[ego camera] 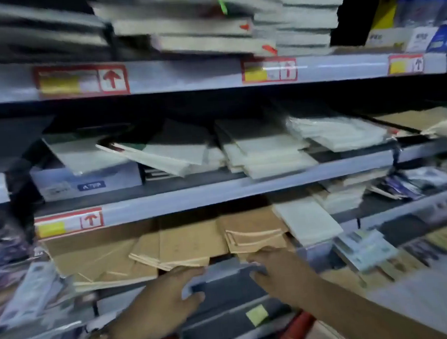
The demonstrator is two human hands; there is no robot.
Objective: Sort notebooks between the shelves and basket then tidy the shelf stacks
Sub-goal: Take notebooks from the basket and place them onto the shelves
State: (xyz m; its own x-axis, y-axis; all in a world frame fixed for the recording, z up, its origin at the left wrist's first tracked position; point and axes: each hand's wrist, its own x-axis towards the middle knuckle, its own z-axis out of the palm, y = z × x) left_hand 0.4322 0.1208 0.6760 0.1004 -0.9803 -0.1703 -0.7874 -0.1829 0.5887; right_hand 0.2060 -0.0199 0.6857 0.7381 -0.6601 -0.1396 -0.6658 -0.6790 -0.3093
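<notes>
Both hands, left hand (163,299) and right hand (281,269), grip a grey notebook (225,272)

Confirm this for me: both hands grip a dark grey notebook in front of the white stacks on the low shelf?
Not quite. In the head view, the left hand and right hand hold the dark grey notebook in front of the brown stacks, not white ones.

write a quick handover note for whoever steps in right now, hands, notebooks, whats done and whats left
Left hand and right hand: both grip a dark notebook by its ends, low at the brown-notebook shelf.
Brown notebooks lie in loose, fanned piles; one white notebook sits among them at the right.
Middle shelf: white notebooks askew, some overhanging the edge.
Done: cannot tell from this blurred frame.
Left: place the dark notebook, square up the stacks. A red edge shows below; perhaps the basket.
</notes>
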